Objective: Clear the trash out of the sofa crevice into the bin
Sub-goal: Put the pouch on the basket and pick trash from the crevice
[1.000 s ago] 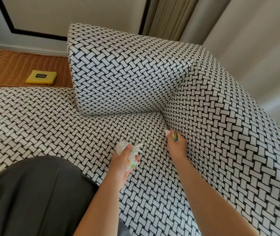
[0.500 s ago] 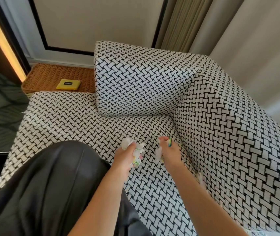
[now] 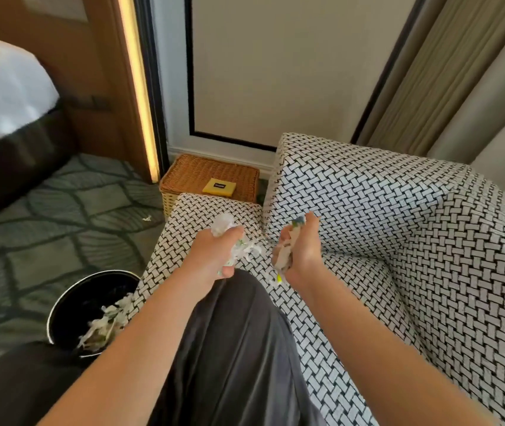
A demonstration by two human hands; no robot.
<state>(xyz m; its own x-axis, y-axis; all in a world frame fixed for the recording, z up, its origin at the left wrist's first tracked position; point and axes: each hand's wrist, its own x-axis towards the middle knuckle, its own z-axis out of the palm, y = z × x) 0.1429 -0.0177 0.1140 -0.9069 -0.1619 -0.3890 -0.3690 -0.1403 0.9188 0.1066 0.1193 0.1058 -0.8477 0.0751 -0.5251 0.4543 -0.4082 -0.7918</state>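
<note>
My left hand grips a wad of crumpled white paper scraps above the sofa seat. Beside it, my right hand holds more scraps of paper trash, some with coloured print. Both hands hover over my lap, close together. The black round bin stands on the floor at the lower left, against the sofa's front, with shredded paper inside. The crevice runs where the black-and-white woven sofa seat meets the backrest, to the right of my right hand.
A wicker box with a yellow packet on it stands behind the sofa seat. One paper scrap lies on the patterned carpet. A bed is at the far left, curtains at the back right.
Both hands have drawn back from the crevice toward the left with their paper. My view has swung left, bringing the bin, carpet and bed into sight.
</note>
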